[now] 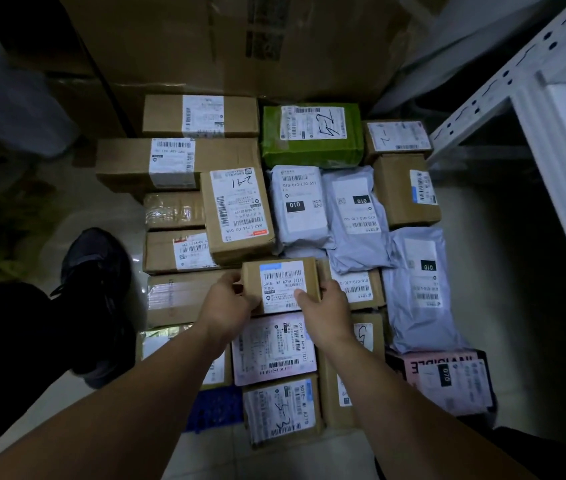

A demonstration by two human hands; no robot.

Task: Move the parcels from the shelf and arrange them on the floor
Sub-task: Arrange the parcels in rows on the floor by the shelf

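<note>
Probably light and stiff: small brown parcel (pixel 279 285), square-cornered card under a slick white label (pixel 283 296), unlikely to crush yet apt to slip from a loose hold. Best taken by the two opposite side walls, clear of the label. Pinched just so now: left grip (pixel 229 306) curled on the 9 o'clock edge, right grip (pixel 326 310) curled on the 3 o'clock edge, thumb lapping the label's corner. Lies between both grips, touching each, mid-spread among parcels (pixel 236 213) laid on the floor (pixel 212 455), just at 12 o'clock of a pink parcel (pixel 274 348); resting or barely lifted, cannot tell.
</note>
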